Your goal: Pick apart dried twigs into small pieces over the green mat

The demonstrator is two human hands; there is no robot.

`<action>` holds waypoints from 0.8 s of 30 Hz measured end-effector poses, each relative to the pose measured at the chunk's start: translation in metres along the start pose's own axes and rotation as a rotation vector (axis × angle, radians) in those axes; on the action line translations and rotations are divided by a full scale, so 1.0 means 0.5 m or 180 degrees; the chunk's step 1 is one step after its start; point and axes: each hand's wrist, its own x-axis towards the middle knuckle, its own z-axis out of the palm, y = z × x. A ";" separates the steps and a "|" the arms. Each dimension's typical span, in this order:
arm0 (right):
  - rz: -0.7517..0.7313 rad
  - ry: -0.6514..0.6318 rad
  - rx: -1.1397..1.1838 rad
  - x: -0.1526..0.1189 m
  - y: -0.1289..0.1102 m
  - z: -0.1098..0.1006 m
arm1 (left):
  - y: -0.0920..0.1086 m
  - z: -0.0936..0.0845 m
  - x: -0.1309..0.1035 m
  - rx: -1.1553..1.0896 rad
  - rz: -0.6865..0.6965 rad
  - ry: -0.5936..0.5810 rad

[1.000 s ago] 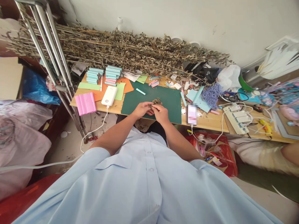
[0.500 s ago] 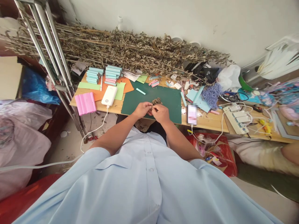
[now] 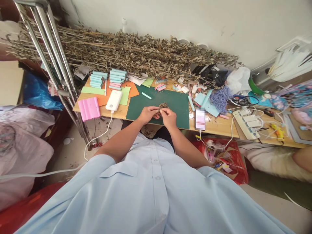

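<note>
My left hand [image 3: 149,114] and my right hand [image 3: 168,117] meet over the front of a dark green cutting mat [image 3: 136,112]. Thumbs and fingers of both are closed in a pinch, fingertips nearly touching. Between them is a bit of dried plant, mostly covered by the fingers. Just beyond the fingertips lies a small heap of crumbled dried leaves [image 3: 163,105]. Farther back on the mat is a single light blue paper roll [image 3: 146,95]. Two or three short pink and blue rolls [image 3: 160,87] rest at its far edge.
Dried plant stalks [image 3: 146,52] span the table's back. Stacked blue rolls [image 3: 118,77], a white power bank [image 3: 114,100] and pink paper [image 3: 89,109] are left. Right are a phone [image 3: 200,119], purple yarn [image 3: 220,97] and a power strip [image 3: 247,123]. Metal poles [image 3: 52,52] stand left.
My right hand has turned slightly, and its fingers now point more toward the left fingertips. My left hand stays nearly in place. The leaf heap has hardly moved.
</note>
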 end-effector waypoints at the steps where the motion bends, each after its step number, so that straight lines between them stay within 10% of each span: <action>1: -0.0113 -0.0078 -0.0131 -0.004 0.002 0.000 | 0.000 0.001 0.001 -0.0038 -0.0014 0.0040; 10: -0.0994 -0.0126 -0.1266 -0.010 0.002 -0.016 | 0.005 -0.006 -0.002 0.0067 -0.0220 -0.0291; 24: 0.0276 -0.0517 -0.0024 0.008 -0.007 -0.018 | -0.004 -0.009 -0.004 0.0826 0.0284 -0.0347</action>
